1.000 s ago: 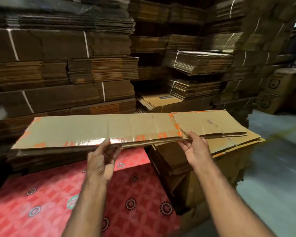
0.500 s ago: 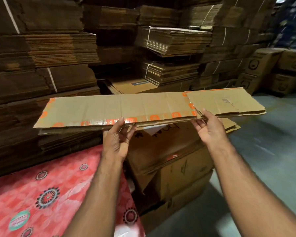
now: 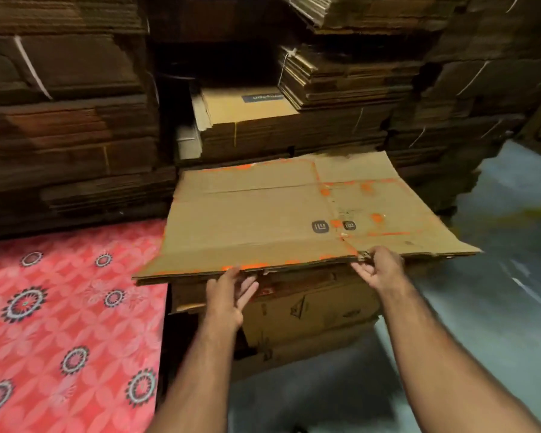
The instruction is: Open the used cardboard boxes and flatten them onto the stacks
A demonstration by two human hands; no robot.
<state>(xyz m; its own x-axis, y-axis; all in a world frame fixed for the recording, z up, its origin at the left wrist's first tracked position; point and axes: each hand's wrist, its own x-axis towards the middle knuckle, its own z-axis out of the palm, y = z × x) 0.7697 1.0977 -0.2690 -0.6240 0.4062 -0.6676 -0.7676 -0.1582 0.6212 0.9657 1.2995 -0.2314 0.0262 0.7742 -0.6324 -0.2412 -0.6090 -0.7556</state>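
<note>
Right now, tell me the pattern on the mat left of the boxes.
The mat is red-pink with dark round flower medallions; the head view shows it best.

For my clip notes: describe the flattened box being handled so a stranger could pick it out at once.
Right of the red patterned sheet stands a low cardboard pile. The flattened box lies on top, both hands at its near edge. Unlike the plain brown bundles behind, it carries orange marks and two small dark square logos.

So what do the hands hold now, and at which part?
Both hold the flattened box at its near edge: the right hand grips it near the middle crease, the left hand touches it from below with straight fingers.
</note>
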